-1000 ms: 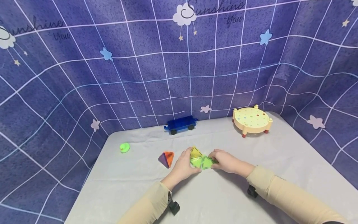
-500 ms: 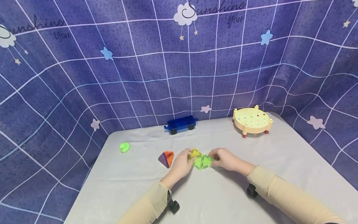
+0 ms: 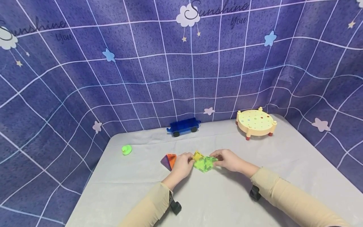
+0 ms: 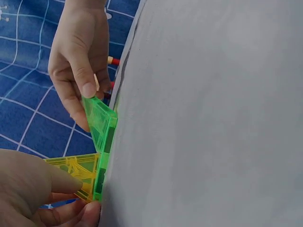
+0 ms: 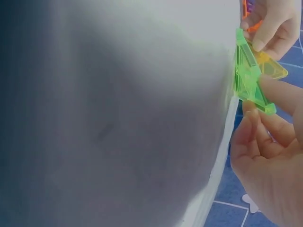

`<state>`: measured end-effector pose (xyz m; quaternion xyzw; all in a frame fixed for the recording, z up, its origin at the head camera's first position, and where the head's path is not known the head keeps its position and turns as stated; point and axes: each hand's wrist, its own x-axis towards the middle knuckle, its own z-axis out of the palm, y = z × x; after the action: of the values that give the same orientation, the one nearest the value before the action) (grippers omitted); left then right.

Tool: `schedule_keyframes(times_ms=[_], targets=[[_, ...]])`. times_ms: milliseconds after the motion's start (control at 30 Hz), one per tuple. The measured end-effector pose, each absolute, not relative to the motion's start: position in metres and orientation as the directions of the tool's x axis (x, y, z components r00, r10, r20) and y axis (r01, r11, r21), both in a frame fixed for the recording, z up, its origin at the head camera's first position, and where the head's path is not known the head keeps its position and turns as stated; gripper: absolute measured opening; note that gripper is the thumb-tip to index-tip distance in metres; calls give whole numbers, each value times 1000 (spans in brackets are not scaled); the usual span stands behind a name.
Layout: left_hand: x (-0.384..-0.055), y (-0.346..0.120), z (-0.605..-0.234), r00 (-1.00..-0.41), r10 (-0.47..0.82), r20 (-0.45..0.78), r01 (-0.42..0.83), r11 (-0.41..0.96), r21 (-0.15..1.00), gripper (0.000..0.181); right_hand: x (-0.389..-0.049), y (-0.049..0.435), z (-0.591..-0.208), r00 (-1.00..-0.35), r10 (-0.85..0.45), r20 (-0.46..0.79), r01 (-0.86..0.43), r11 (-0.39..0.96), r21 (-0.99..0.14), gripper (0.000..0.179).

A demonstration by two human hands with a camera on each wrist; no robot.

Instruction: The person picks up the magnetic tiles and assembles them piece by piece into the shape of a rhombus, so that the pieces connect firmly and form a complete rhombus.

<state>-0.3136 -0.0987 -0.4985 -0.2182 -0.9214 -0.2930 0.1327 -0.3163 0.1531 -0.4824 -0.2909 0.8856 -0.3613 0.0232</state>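
Observation:
My left hand is at the left side of a small group of see-through magnetic tiles, and it pinches the yellow triangular tile between thumb and fingers. That tile stands up from the table, joined along the green tiles. On the other side my right hand pinches a green triangular tile, which tilts up from the green one beside it. In the right wrist view that tilted green tile lies between thumb and fingertips. Part of the yellow tile is behind the left thumb.
An orange and purple tile piece stands just left of my left hand, partly covered by it. Further back are a blue wheeled base, a green toy duck and a cream round toy table. A patterned curtain borders the grey-covered table.
My left thumb has come off the near edge of the green tiles, and the left hand has shifted slightly left to the yellow tile. The right-hand green tile is tilted up more.

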Motion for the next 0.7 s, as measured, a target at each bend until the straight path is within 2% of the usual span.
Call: schedule_keyframes(times_ms=[300, 533, 700], targets=[[-313, -98, -498, -852, 344, 395, 505, 740, 445, 6, -318, 147, -482, -810, -535, 240, -532, 498, -685, 34], [-313, -96, -500, -866, 338, 369, 483, 757, 440, 21, -318, 136, -483, -798, -532, 283, -554, 466, -689, 33], [-314, -95, -500, -880, 333, 339, 463, 760, 455, 23, -320, 130, -482, -805, -524, 279, -543, 459, -703, 29]])
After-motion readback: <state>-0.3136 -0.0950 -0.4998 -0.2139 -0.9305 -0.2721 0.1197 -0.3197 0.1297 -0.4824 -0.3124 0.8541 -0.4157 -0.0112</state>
